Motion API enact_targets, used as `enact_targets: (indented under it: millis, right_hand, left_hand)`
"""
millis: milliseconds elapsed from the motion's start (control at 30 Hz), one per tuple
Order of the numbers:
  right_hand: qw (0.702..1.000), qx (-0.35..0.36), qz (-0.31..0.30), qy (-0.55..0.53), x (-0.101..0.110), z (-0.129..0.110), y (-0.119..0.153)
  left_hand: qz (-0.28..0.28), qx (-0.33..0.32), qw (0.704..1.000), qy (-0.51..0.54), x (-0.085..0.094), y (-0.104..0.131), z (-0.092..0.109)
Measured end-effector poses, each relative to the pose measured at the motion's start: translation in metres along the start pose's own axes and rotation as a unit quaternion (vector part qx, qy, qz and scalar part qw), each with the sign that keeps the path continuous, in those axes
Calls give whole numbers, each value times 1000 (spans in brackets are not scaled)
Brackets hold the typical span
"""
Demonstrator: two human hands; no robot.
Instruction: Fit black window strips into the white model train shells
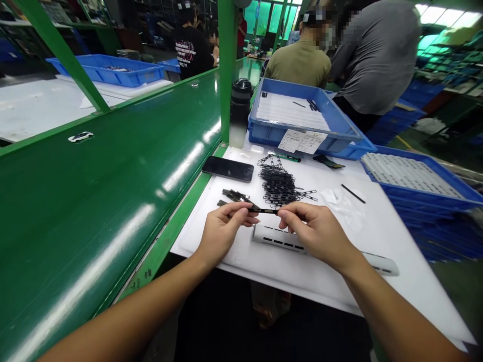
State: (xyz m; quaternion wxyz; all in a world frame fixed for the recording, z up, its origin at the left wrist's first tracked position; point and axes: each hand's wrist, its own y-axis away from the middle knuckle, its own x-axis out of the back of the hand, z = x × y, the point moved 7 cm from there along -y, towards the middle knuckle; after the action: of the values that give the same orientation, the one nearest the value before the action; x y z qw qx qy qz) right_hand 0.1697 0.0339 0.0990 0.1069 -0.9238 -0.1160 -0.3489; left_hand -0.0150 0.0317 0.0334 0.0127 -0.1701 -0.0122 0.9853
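A thin black strip with slots [264,211] is stretched level between my two hands, above the white table. My left hand [225,226] pinches its left end, and my right hand [315,229] pinches the right end. Just beyond the strip lies a heap of black slotted frames [277,183]. Several dark flat strips [237,196] lie behind my left fingers. Below the held strip, a white tube-like holder with dark slots [279,239] rests on the table, partly covered by my right hand and forearm.
A phone [228,169], a bottle [240,113] and a green cutter [285,157] lie or stand beyond the heap. Blue trays [305,128] are stacked at the back, more blue trays [422,176] at the right. A green conveyor belt [124,196] runs along the left. Other people sit and stand ahead.
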Motion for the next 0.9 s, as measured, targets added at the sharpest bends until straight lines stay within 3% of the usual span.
enact_targets:
  millis: [333,600,900]
  right_hand:
    - [993,87,60,52,35,-20,49]
    - [965,216,137,48,51,-42,90]
    - [962,221,156,24,55,-47,107]
  left_hand:
    - [-100,-25,991,-82,-29,25,30]
    - [-177,-217,944,-176,-46,52,63]
    - [-182,-252,927,-211,-44,62,61]
